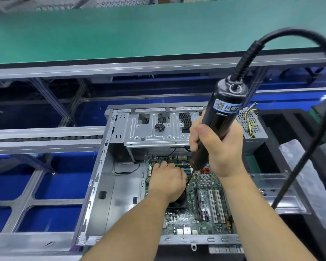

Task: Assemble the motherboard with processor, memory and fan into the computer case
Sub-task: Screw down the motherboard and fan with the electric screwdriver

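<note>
Your right hand [219, 147] is wrapped around the black driver [217, 127], thumb laid on the barrel, holding it tilted so its bit [190, 176] slants down toward 7 o'clock and meets the board [205, 196] right beside your left hand [167, 180]. That left hand lies palm down with fingers curled over the fan [179, 201]; whether it grips anything underneath, you cannot tell. The driver's cord [309, 59] arcs up from its top toward 1 o'clock and drops down the right side. The board lies flat inside the open case [105, 185], in its right half, with white slots [217, 206] at 5 o'clock from the fan. A small heap of dark screws [159, 127] sits on the case's drive cage [139, 132] at 12 o'clock from your left hand. A green bench [139, 31] stretches beyond.
</note>
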{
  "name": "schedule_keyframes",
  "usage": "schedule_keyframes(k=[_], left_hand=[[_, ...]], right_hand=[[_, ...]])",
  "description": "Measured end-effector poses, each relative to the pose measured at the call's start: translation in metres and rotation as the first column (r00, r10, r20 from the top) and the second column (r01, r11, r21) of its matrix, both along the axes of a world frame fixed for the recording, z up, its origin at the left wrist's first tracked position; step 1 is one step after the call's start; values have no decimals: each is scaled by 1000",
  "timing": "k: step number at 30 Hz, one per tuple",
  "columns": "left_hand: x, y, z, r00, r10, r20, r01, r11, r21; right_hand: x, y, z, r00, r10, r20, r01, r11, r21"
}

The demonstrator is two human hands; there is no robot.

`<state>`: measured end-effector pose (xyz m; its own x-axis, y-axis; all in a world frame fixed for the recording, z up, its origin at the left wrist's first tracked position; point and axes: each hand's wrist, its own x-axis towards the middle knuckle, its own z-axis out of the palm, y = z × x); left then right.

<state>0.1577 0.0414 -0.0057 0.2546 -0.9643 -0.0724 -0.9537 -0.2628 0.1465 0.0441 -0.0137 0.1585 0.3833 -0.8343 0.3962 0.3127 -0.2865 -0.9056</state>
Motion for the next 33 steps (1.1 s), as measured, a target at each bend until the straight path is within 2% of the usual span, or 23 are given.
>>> schedule_keyframes(k=[4,7,12,18,23,26,29,33], left_hand=[[0,1,0,1000,-3,3,3,1000,-6],[1,1,1,1000,-2,0,2,1000,-2],[1,1,1,1000,-24,-10,24,1000,-9],[0,0,7,998,6,-62,-7,1000,-15],[5,-2,14,992,19,-126,-21,1000,-13],[4,0,18,994,-32,-106,32,999,-2],[-4,2,25,986,-163,-36,165,985,53],[-25,2,30,962,-258,-91,272,943,193]], right_hand=[[2,2,5,1000,23,21,-23,1000,20],[-2,4,6,998,-45,45,45,999,18],[-15,2,24,962,-162,218,171,985,-19],[-23,11,31,949,-239,207,248,968,-21],[-24,24,30,947,-239,216,250,968,-26],[-20,29,32,944,-252,213,269,962,-52],[-20,27,36,934,-302,190,325,940,-104],[-16,22,47,922,-322,216,353,927,-124]])
